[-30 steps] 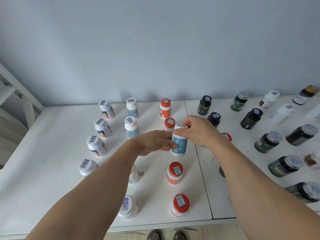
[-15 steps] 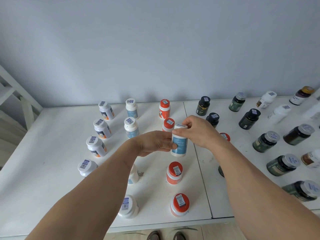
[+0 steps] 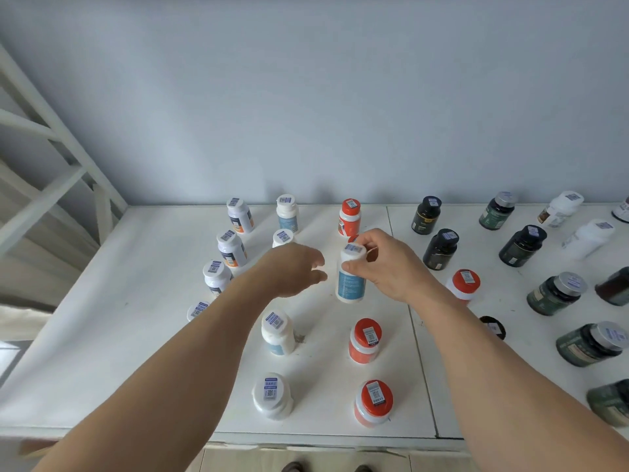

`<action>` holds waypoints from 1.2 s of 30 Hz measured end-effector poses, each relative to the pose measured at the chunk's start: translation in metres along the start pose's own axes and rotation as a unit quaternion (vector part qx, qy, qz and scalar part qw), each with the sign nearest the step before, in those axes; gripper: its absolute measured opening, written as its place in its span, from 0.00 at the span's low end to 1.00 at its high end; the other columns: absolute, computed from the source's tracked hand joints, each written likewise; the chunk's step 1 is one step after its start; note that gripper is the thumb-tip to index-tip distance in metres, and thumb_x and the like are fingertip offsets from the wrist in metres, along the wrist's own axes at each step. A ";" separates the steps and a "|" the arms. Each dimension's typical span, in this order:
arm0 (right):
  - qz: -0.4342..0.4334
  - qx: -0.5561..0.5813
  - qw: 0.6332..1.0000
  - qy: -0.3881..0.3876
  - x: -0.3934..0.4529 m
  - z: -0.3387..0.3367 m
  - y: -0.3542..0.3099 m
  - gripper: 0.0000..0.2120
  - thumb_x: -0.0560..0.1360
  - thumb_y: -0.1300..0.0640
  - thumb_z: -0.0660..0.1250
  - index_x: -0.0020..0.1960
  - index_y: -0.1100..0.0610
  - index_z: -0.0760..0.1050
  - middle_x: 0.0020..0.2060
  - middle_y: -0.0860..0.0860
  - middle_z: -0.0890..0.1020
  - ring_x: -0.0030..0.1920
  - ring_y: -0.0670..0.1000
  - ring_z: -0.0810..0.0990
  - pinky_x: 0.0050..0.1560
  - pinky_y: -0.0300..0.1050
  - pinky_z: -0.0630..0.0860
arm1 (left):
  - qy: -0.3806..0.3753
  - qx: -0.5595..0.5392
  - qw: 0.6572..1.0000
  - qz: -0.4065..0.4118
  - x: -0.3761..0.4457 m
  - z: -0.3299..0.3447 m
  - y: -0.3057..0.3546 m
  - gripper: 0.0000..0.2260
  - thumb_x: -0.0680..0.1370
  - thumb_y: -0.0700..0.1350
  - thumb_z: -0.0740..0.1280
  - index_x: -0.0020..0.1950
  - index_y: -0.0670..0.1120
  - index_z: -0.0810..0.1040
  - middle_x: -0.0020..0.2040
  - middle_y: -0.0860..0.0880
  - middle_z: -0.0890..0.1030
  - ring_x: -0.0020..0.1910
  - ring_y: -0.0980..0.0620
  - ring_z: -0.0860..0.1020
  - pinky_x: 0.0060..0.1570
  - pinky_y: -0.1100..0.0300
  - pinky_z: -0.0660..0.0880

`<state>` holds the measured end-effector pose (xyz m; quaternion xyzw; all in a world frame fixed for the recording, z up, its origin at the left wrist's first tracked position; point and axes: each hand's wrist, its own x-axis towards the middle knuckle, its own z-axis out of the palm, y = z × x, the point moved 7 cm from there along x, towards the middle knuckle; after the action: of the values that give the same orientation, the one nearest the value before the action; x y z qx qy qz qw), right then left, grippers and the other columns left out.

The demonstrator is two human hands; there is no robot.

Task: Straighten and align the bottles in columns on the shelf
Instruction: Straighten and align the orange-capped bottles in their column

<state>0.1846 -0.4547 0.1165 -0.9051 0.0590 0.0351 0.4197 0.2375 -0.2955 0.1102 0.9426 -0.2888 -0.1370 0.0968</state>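
Observation:
My right hand (image 3: 391, 267) grips the cap and upper body of a white bottle with a blue label (image 3: 351, 279), held upright over the middle of the white shelf (image 3: 143, 301). My left hand (image 3: 292, 272) hovers just left of that bottle with fingers apart, a small gap between them. Behind the held bottle a red-capped bottle (image 3: 350, 218) stands at the back. Two more red-capped bottles (image 3: 365, 340) (image 3: 373, 401) stand in line toward the front edge. White blue-label bottles (image 3: 277, 332) (image 3: 272, 395) form a column under my left forearm.
A column of white bottles with orange labels (image 3: 240, 216) runs along the left. Dark and green bottles (image 3: 440, 248) (image 3: 556, 292) are scattered on the right shelf panel, some lying tilted. A white frame (image 3: 51, 137) rises at the far left. A seam (image 3: 420, 352) splits the shelf.
My left hand has let go of the white blue-label bottle and drawn back to the left. My right hand still holds the bottle. The view has shifted rightward over the shelf.

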 end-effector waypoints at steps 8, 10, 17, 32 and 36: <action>-0.012 -0.032 0.999 0.033 0.001 0.036 -0.039 0.18 0.68 0.45 0.73 0.52 0.43 0.69 0.46 0.39 0.76 0.45 0.42 0.77 0.37 0.34 0.69 | 0.085 0.084 0.992 0.051 -0.028 0.000 -0.038 0.17 0.80 0.56 0.58 0.67 0.53 0.73 0.61 0.53 0.78 0.58 0.48 0.76 0.52 0.55 0.73; -0.008 -0.040 0.998 0.040 0.001 0.048 -0.047 0.18 0.67 0.45 0.74 0.52 0.44 0.69 0.44 0.38 0.75 0.44 0.41 0.76 0.36 0.34 0.69 | 0.096 0.085 0.989 0.080 -0.034 -0.001 -0.047 0.17 0.80 0.55 0.58 0.66 0.51 0.74 0.60 0.52 0.79 0.57 0.48 0.77 0.51 0.54 0.73; 0.016 -0.036 0.997 0.069 0.008 0.086 -0.058 0.18 0.68 0.44 0.73 0.52 0.46 0.70 0.45 0.40 0.77 0.44 0.42 0.77 0.39 0.36 0.70 | 0.105 0.090 0.983 0.117 -0.044 -0.007 -0.076 0.16 0.80 0.53 0.58 0.62 0.48 0.76 0.57 0.50 0.80 0.54 0.47 0.77 0.49 0.51 0.75; 0.042 -0.064 0.995 0.068 0.028 0.126 -0.046 0.21 0.67 0.43 0.74 0.53 0.42 0.66 0.50 0.40 0.76 0.48 0.45 0.77 0.45 0.40 0.72 | 0.125 0.066 0.982 0.122 -0.042 -0.013 -0.097 0.16 0.80 0.54 0.58 0.64 0.50 0.76 0.58 0.52 0.80 0.54 0.49 0.78 0.43 0.59 0.70; 0.035 -0.066 0.996 0.056 0.027 0.123 -0.046 0.23 0.66 0.44 0.75 0.54 0.43 0.66 0.51 0.41 0.76 0.49 0.45 0.77 0.46 0.40 0.72 | 0.138 0.053 0.981 0.129 -0.042 -0.021 -0.095 0.16 0.80 0.54 0.58 0.63 0.50 0.76 0.57 0.52 0.80 0.53 0.48 0.78 0.43 0.60 0.70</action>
<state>0.2156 -0.3330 0.0687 -0.9289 0.1116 0.0027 0.3532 0.2601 -0.1923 0.1138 0.9112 -0.3982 0.0238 0.1023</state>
